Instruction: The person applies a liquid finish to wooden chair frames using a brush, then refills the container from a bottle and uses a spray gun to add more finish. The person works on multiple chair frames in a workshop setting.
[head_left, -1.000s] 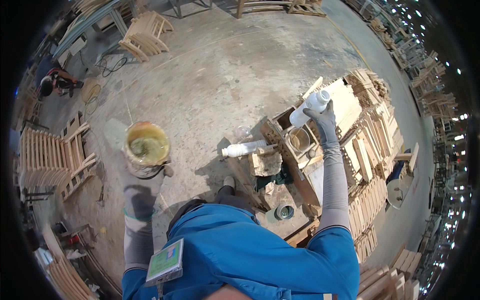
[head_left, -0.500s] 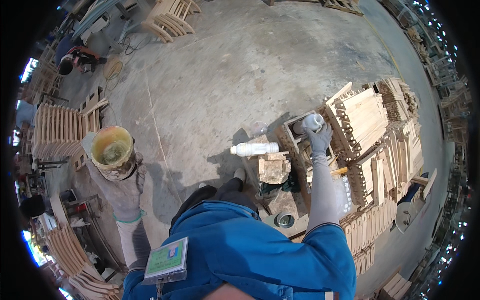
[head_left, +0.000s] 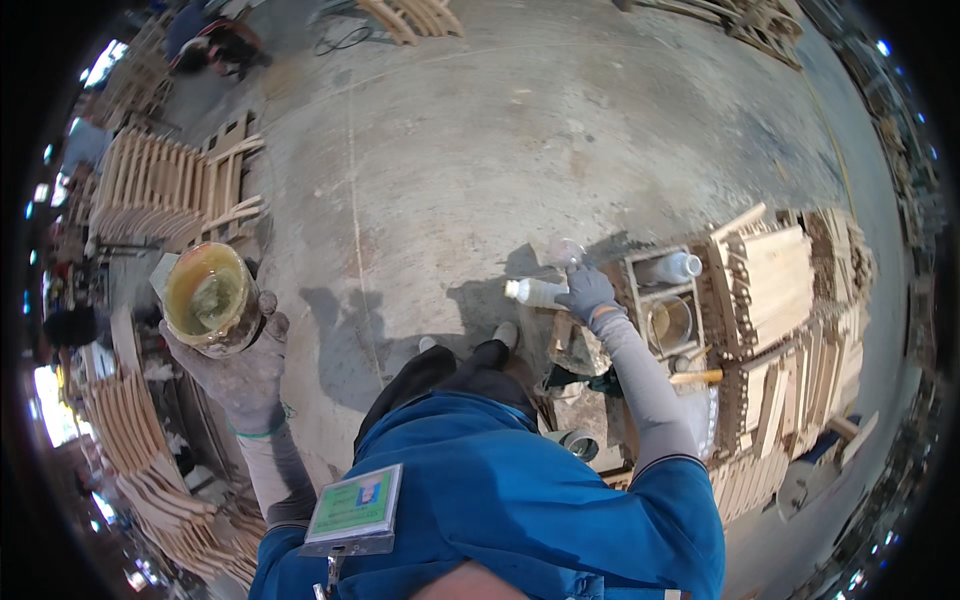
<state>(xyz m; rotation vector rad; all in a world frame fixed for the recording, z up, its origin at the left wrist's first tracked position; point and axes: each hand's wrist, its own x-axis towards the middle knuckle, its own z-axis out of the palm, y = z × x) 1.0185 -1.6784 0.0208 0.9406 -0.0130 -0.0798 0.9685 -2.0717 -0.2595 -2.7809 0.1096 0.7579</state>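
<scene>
My left hand (head_left: 238, 368), in a dusty glove, holds up a crusted pot (head_left: 212, 325) with yellowish insides and some pale matter at the bottom. At my right side, my gloved right hand (head_left: 588, 292) is closed round the base end of a white plastic bottle (head_left: 540, 292), which lies sideways with its cap pointing left. Under that hand stands a rough wooden block (head_left: 578, 345). A second white bottle (head_left: 675, 268) rests in the far compartment of a wooden tray (head_left: 697, 300), and a clear tub (head_left: 668, 322) sits in the compartment nearer me.
Stacked pale wooden parts (head_left: 775, 275) border the tray on the right. A yellow-orange handle (head_left: 697, 377) and a metal can (head_left: 577, 444) are nearer me. Slatted wooden frames (head_left: 150, 185) stand at left. A clear round object (head_left: 566, 252) lies beyond my right hand. Another person (head_left: 222, 48) crouches far left.
My right hand has let go of the bottle in the tray and moved left onto the lying bottle. My left hand still holds the pot. The whole view has shifted.
</scene>
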